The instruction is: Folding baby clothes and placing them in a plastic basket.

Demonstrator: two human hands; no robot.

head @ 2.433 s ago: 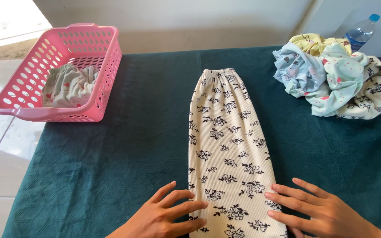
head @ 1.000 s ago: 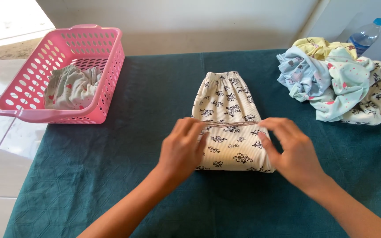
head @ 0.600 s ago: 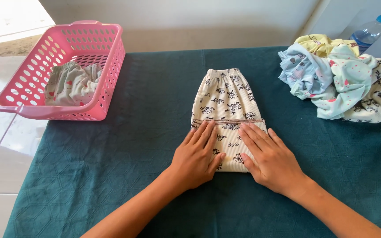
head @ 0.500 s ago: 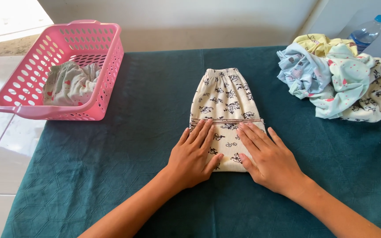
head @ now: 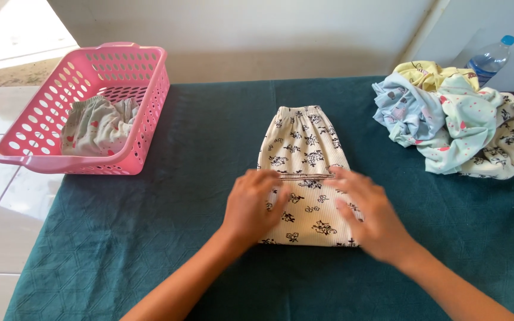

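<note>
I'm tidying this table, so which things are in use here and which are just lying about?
In use: left hand and right hand, both on the folded floral garment.
Lying about: pink basket, crumpled clothes pile, water bottle.

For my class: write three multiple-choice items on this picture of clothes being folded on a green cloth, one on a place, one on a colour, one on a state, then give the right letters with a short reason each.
1. Where does the pink basket stand?
A. far left corner of the green cloth
B. far right corner
C. on the floor

2. What colour is the cap of the water bottle?
A. red
B. blue
C. white

3. How does the floral garment lie?
A. crumpled in the heap of clothes
B. spread out full length
C. folded over, near end laid on top

Answers: 1 A, it sits far left on the cloth. 2 B, the cap shows blue. 3 C, a hem runs across its middle, between the left hand and right hand.
</note>
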